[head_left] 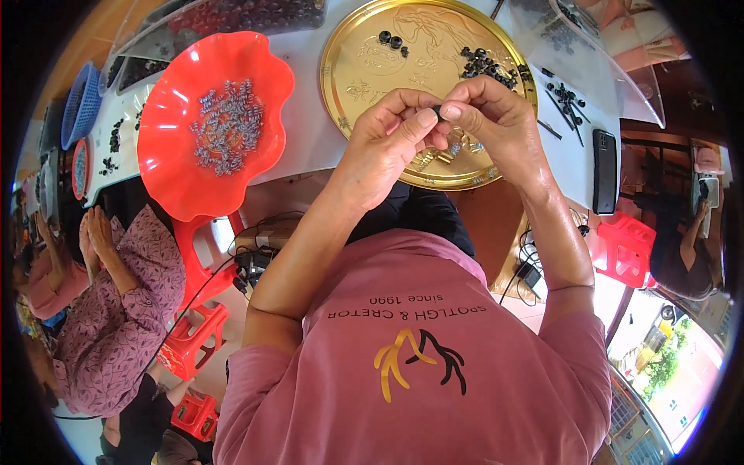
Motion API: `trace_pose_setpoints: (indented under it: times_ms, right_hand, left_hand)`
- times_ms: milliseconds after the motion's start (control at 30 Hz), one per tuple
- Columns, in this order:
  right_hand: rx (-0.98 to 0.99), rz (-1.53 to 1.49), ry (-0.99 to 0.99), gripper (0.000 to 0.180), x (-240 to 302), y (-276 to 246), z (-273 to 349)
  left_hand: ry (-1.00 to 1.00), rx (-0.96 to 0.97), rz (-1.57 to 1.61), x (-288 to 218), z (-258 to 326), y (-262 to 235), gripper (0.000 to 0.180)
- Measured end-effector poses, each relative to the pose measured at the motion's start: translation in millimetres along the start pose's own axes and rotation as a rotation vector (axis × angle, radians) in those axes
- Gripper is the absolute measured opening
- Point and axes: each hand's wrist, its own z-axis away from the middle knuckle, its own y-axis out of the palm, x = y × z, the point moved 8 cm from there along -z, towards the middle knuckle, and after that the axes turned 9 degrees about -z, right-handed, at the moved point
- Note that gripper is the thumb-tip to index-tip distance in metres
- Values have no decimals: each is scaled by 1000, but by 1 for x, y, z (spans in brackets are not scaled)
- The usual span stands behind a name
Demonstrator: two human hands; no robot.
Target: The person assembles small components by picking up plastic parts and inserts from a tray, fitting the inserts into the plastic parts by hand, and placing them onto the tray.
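A small round black part [438, 114] is pinched between the fingertips of my left hand [387, 139] and my right hand [500, 128], which meet over a round gold tray [332, 85]. Fingers cover much of the part. On the tray beyond my right hand lies a pile of small black parts [482, 65]. Three round black pieces [394, 42] sit apart at the tray's far side. Small metal springs [465, 147] lie on the tray below my fingers. To the left, a red wavy-rimmed bowl [167, 147] holds many more springs [226, 128].
Slim black rods and parts [570, 105] and a black phone [604, 170] lie right of the tray. Clear plastic bins [232, 19] stand at the back. A blue basket [81, 105] is far left. Other people sit nearby; one wears a patterned sleeve [139, 310]. Red stools [628, 248] stand around.
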Motion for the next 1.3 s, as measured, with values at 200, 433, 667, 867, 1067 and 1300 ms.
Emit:
trace_pose_setpoints:
  times_ms: [200,433,667,867,1067,1300]
  right_hand:
    - [-27,184,31,25,1,-5,-21]
    - [-56,768,-28,30,-2,2,-85]
    - [4,838,-176,27,-10,4,-90]
    - [82,145,146,27,-8,-2,-49]
    - [-36,-78,41,26,-7,-2,-23]
    - [-145,25,-62,25,-1,0,-5]
  left_hand:
    - [-31,-18,0,-4,2,-11,21]
    - [-13,-139,29,-13,10,-29,20]
    - [-11,-132,31,-17,11,-33,20]
    - [104,-187,62,-28,8,-26,19]
    - [191,-96,57,-30,7,-10,19]
    - [264,-124,-145,-32,11,-1,19]
